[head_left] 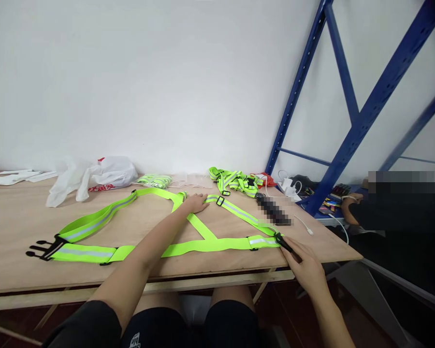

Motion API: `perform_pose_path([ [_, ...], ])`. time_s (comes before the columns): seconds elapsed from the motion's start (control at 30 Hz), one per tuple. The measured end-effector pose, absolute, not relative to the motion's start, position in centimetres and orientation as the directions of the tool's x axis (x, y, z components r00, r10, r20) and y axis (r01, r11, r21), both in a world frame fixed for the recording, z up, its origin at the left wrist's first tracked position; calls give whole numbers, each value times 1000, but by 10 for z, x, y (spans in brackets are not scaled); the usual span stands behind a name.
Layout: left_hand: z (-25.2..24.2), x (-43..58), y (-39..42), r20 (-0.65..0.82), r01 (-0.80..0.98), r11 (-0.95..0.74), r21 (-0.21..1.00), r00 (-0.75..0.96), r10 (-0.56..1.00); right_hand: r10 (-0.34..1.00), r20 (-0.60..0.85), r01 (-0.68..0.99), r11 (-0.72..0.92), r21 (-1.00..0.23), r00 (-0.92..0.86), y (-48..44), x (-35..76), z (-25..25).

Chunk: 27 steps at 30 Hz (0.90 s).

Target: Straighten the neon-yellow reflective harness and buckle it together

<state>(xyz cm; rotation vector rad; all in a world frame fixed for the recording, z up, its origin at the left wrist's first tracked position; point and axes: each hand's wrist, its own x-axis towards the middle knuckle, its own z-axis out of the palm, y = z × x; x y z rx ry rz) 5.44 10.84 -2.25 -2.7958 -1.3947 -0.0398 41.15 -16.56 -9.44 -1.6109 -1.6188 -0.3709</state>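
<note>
A neon-yellow reflective vest (203, 245) made of elastic straps lies spread over the wooden table. Its prong buckle (43, 249) points left at the near left side. My left hand (198, 203) rests flat with stretched fingers on the upper straps, just left of a black strap slider (220, 200). At the vest's right end, my right hand (306, 266) is closed around a black buckle (288, 245), where the upper and lower straps meet. Part of that buckle is hidden by the fingers.
Behind lie a heap of similar straps (237, 181), a packed bundle (154, 181) and white plastic bags (112, 171). A white cable (304, 224) lies at right. A blue metal rack (362, 121) rises beside the table (217, 265); a person (402, 251) sits beyond it.
</note>
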Motion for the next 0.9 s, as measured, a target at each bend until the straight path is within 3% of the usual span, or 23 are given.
perform_pose_path([
  [0.27, -13, 82, 94, 149, 739, -670, -77, 673, 725, 705, 691, 924, 142, -356, 158, -167, 407, -91],
  [0.5, -17, 110, 95, 248, 475, -865, -159, 868, 431, 694, 702, 920, 150, -362, 163, -170, 401, -86],
  [0.7, -21, 116, 107, 167, 486, -860, -155, 871, 462, 671, 723, 916, 167, -364, 165, -171, 396, -84],
  [0.9, -16, 114, 113, 129, 524, -843, -124, 850, 510, 651, 706, 893, 94, -441, 280, -167, 394, -90],
])
